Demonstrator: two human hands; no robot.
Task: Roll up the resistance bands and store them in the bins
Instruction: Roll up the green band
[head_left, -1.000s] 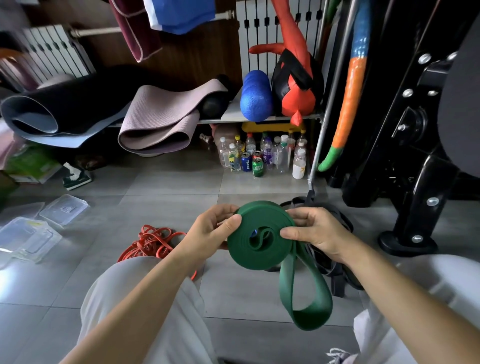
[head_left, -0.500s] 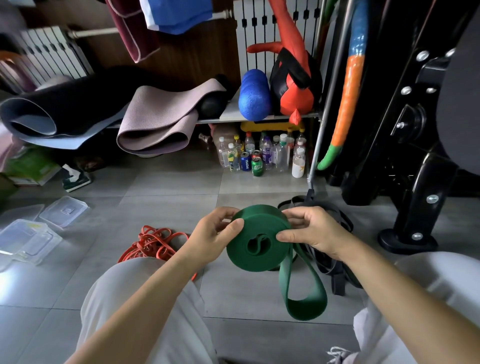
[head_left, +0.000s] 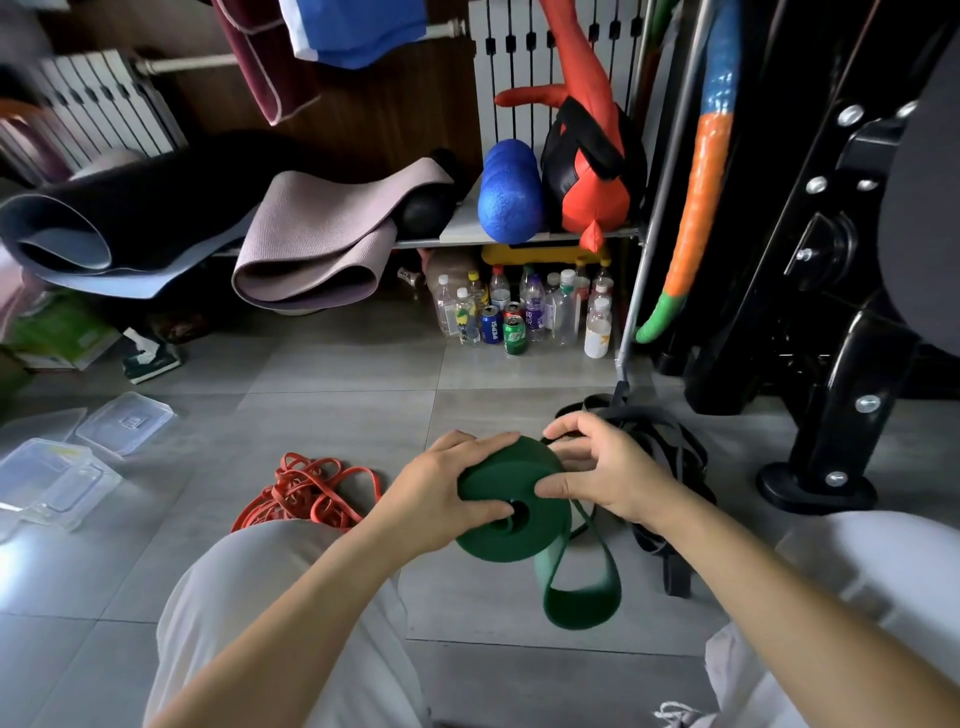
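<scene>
A green resistance band (head_left: 519, 525) is wound into a thick coil above the floor, with a short loose loop hanging below it. My left hand (head_left: 441, 499) grips the coil's left side, thumb at its centre hole. My right hand (head_left: 602, 478) holds the coil's right side, thumb pressed on its face and fingers curled behind. A tangle of orange bands (head_left: 306, 493) lies on the tiles to the left. A pile of black bands (head_left: 670, 457) lies behind my right hand. Clear plastic bins (head_left: 57, 478) and a lid (head_left: 124, 423) sit at the far left.
Bottles and cans (head_left: 519, 317) stand under a shelf holding yoga mats (head_left: 311, 249) and a blue foam roller (head_left: 511, 192). A black machine frame (head_left: 831, 364) stands at the right. My knees in white trousers fill the bottom of the view.
The coil has turned and taken in more band, so the hanging loop is shorter. My left thumb has moved from the coil's rim to its centre hole.
</scene>
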